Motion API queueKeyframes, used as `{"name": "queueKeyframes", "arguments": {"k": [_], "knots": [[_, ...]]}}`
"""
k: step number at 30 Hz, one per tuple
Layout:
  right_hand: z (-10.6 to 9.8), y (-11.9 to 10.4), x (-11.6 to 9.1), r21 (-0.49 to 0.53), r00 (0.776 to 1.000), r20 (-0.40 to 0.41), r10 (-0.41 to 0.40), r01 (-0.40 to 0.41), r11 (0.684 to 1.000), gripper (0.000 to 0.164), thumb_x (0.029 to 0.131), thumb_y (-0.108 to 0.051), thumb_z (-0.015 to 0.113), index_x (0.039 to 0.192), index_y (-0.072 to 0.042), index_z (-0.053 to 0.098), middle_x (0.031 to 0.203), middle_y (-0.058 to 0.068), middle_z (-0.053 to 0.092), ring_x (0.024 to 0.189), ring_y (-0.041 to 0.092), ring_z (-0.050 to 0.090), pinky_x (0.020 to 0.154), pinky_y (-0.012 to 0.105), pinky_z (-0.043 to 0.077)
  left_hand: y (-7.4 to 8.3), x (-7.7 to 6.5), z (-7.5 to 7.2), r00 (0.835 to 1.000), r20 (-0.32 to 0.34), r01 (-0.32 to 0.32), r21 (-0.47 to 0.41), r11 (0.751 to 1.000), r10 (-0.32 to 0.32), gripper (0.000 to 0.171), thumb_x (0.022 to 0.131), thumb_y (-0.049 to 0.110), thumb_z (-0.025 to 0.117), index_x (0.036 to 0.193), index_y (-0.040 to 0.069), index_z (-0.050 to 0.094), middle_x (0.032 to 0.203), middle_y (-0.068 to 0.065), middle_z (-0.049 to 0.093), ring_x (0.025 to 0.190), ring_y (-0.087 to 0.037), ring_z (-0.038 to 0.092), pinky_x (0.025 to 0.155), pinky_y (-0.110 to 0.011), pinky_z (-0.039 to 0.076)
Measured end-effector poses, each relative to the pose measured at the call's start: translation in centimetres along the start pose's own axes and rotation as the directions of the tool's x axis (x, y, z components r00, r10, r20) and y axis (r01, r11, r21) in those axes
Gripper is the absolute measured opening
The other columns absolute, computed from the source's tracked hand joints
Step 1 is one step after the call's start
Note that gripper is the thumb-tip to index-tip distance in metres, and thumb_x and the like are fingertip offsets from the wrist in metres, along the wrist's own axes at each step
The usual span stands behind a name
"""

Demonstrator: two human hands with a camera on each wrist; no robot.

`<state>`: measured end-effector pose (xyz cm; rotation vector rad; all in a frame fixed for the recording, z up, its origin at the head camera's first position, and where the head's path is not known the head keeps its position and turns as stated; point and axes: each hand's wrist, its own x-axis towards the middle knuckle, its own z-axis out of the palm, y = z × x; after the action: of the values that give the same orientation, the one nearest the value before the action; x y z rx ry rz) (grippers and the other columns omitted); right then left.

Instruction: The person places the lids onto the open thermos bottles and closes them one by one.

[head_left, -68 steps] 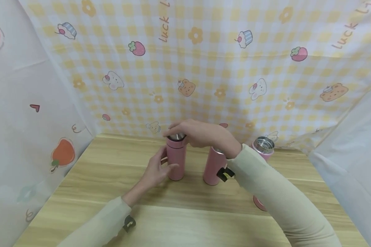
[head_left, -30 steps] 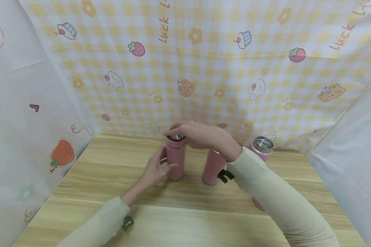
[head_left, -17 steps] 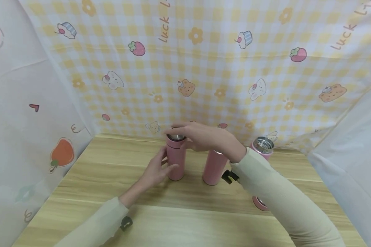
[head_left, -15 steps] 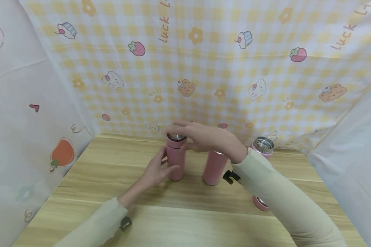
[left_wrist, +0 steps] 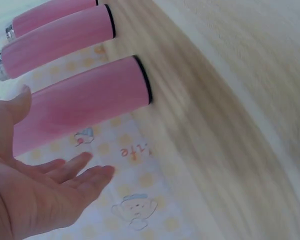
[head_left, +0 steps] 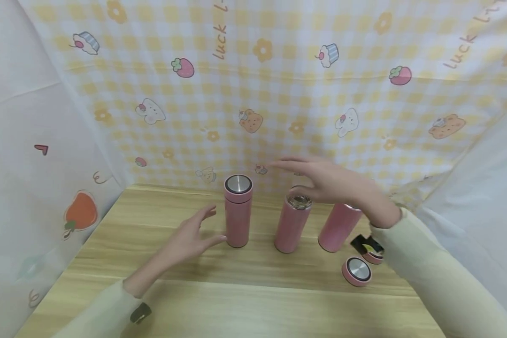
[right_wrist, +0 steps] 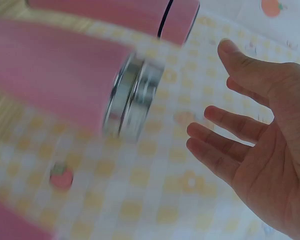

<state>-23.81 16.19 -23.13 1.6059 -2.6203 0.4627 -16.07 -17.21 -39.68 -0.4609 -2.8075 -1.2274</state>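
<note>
Capping of the left bottle [head_left: 238, 221], upright on the counter [head_left: 253, 305], appears finished. The left grip [head_left: 188, 240] beside it and the right grip [head_left: 335, 183] by the open middle bottle [head_left: 292, 231] are loosely spread, nothing held. Next, a loose lid [head_left: 358, 269] should probably be fetched.

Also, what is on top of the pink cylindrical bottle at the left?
A round pink lid with a silver metallic disc covers the pink cylindrical bottle; its inside cannot be seen under the lid.
</note>
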Motion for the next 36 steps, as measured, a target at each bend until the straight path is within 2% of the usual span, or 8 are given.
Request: {"name": "queueKeyframes", "arguments": {"k": [8,11,14,17,22,26,30,36], "knots": [[-1.5,1.6,-5.8,-0.05,0.995,-0.065,0.077,-0.081,0.995,0.07,0.094,-0.014,0.076,0.155,-0.018,0.044,0.151,0.005,0.047,0.129,0.023,0.052,0.096,0.044,0.05,0.8,-2.0,-1.9,0.997,0.079,-0.022,0.188,0.982,0.007,0.063,0.091,0.039,0.078,0.136,0.0,0.057,0.129,-0.019,0.065,0.118,-0.041,0.06,0.097,-0.06,0.05],[-1.7,1.9,-7.8,-0.074,0.991,-0.09,0.102,-0.109,0.991,0.07,0.092,-0.013,0.078,0.154,-0.018,0.046,0.15,0.006,0.049,0.123,0.022,0.055,0.091,0.044,0.051,1.4,-2.6,-2.0,0.987,0.16,-0.018,0.231,0.973,-0.02,0.061,0.09,0.04,0.078,0.134,0.001,0.06,0.124,-0.016,0.068,0.112,-0.039,0.064,0.093,-0.057,0.053],[-1.7,2.2,-9.7,-0.105,0.985,-0.106,0.134,-0.145,0.984,0.069,0.092,-0.015,0.079,0.153,-0.017,0.047,0.149,0.009,0.05,0.127,0.027,0.054,0.096,0.048,0.05,2.0,-2.9,-1.6,0.967,0.254,-0.062,0.223,0.973,0.003,0.059,0.091,0.041,0.077,0.133,0.003,0.06,0.123,-0.013,0.068,0.113,-0.037,0.064,0.094,-0.056,0.054],[-1.4,2.4,-11.5,-0.134,0.981,-0.119,0.152,-0.167,0.977,0.069,0.091,-0.015,0.079,0.152,-0.016,0.048,0.148,0.01,0.051,0.132,0.032,0.05,0.103,0.048,0.046,2.6,-3.1,-1.0,0.945,0.317,-0.138,0.17,0.976,0.078,0.056,0.092,0.04,0.076,0.131,0.003,0.061,0.123,-0.012,0.069,0.115,-0.035,0.063,0.095,-0.054,0.053],[-0.8,2.8,-14.2,-0.153,0.972,-0.171,0.163,-0.19,0.97,0.069,0.086,-0.012,0.083,0.148,-0.013,0.052,0.143,0.011,0.055,0.128,0.034,0.052,0.108,0.025,0.04,3.7,-2.7,0.3,0.922,0.35,-0.198,0.058,0.979,0.166,0.058,0.095,0.04,0.072,0.137,0.004,0.056,0.126,-0.011,0.067,0.118,-0.03,0.062,0.097,-0.051,0.053],[-0.4,2.9,-15.5,-0.136,0.967,-0.205,0.152,-0.182,0.974,0.071,0.081,-0.006,0.085,0.146,-0.007,0.055,0.142,0.012,0.056,0.127,0.036,0.053,0.108,0.009,0.026,3.9,-2.0,1.7,0.919,0.338,-0.199,-0.051,0.979,0.204,0.061,0.097,0.04,0.069,0.144,0.005,0.051,0.133,-0.011,0.063,0.121,-0.03,0.06,0.1,-0.047,0.052],[0.0,2.6,-16.5,-0.143,0.965,-0.224,0.133,-0.168,0.975,0.073,0.077,-0.004,0.088,0.143,-0.004,0.056,0.14,0.013,0.058,0.125,0.036,0.054,0.109,0.01,0.025,3.9,-1.1,3.3,0.92,0.323,-0.185,-0.143,0.972,0.223,0.067,0.097,0.038,0.07,0.149,0.005,0.043,0.139,-0.013,0.059,0.123,-0.03,0.059,0.102,-0.041,0.05],[0.8,2.5,-18.0,-0.13,0.961,-0.244,0.127,-0.162,0.978,0.074,0.074,-0.003,0.089,0.141,-0.005,0.059,0.139,0.009,0.059,0.128,0.021,0.051,0.109,0.011,0.028,4.6,0.4,5.5,0.926,0.308,-0.151,-0.223,0.963,0.217,0.075,0.097,0.033,0.073,0.154,0.001,0.035,0.148,-0.017,0.05,0.132,-0.032,0.052,0.105,-0.039,0.048]]}}
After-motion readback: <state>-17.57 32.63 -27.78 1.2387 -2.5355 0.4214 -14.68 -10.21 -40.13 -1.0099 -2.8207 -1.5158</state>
